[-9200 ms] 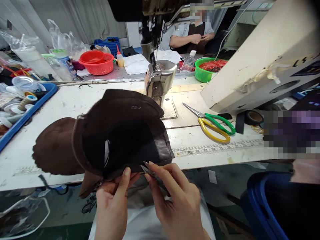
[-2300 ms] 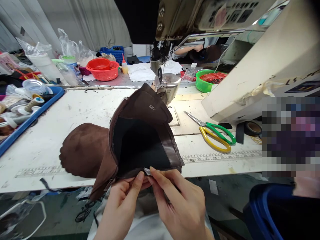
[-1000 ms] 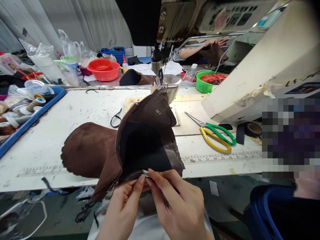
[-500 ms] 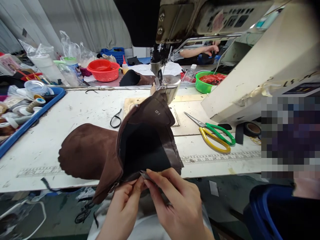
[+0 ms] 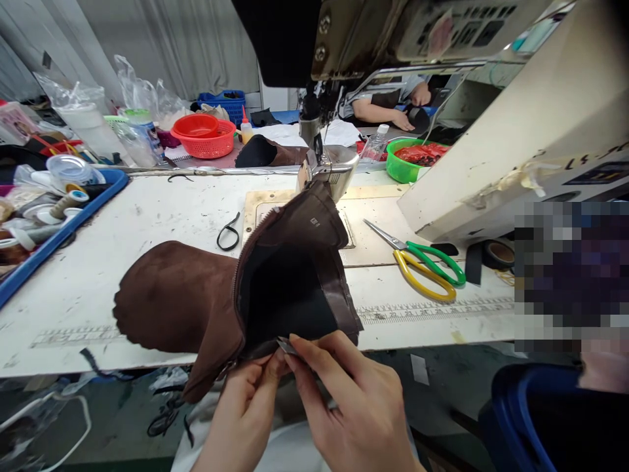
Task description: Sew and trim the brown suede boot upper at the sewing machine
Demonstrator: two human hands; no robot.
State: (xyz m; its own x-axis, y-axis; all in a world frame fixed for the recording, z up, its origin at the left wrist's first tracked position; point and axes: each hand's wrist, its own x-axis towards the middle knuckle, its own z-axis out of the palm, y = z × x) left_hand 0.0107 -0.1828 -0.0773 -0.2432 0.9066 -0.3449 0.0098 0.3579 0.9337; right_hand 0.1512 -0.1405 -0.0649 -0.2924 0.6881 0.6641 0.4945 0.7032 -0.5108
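Observation:
A brown suede boot upper (image 5: 177, 295) with a black lining lies on the white table, its toe part to the left and its open shaft reaching to the sewing machine's post (image 5: 334, 167). My left hand (image 5: 246, 400) pinches the near edge of the shaft between thumb and fingers. Thumb and forefinger of my right hand (image 5: 351, 393) close on a small flat metal piece, perhaps a blade (image 5: 286, 347), whose tip touches that edge beside my left thumb. A zipper (image 5: 243, 262) runs along the shaft's left side.
Scissors with green and yellow handles (image 5: 425, 265) lie to the right, near a tape roll (image 5: 498, 254). A black loop (image 5: 228, 235) is left of the machine plate. A blue tray (image 5: 105, 196) holds spools. Another person's hands (image 5: 410, 111) show behind the machine.
The view has shifted slightly. Both my hands keep nearly the same pose at the boot edge. Behind the machine, the other person's arms have moved and both hands now show around a dark piece.

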